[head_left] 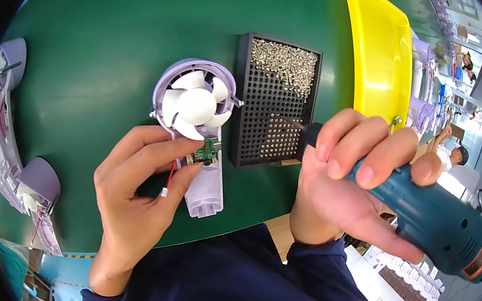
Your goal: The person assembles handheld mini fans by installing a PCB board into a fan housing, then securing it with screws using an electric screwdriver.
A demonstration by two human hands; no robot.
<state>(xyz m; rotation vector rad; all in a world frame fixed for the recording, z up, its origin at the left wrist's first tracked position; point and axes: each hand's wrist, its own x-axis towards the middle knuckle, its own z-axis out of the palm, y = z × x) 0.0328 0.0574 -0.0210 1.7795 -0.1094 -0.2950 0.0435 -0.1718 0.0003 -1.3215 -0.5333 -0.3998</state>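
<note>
A lilac fan housing (206,191) with a white fan (197,106) lies on the green table. My left hand (144,175) pinches a small green circuit board (206,151) between thumb and fingers, over the housing just below the fan blades. A red wire with a white plug (164,192) hangs beside my thumb. My right hand (363,163) is wrapped round a teal electric screwdriver (428,214), its bit pointing left over the screw tray. Below the bit is the black screw tray (238,103), with screws (283,137) standing in its holes.
Loose screws (282,61) are heaped at the tray's far end. A yellow bin (380,59) stands to the right of it. More lilac fan housings (38,182) line the table's left edge. People (452,154) sit farther off at the right.
</note>
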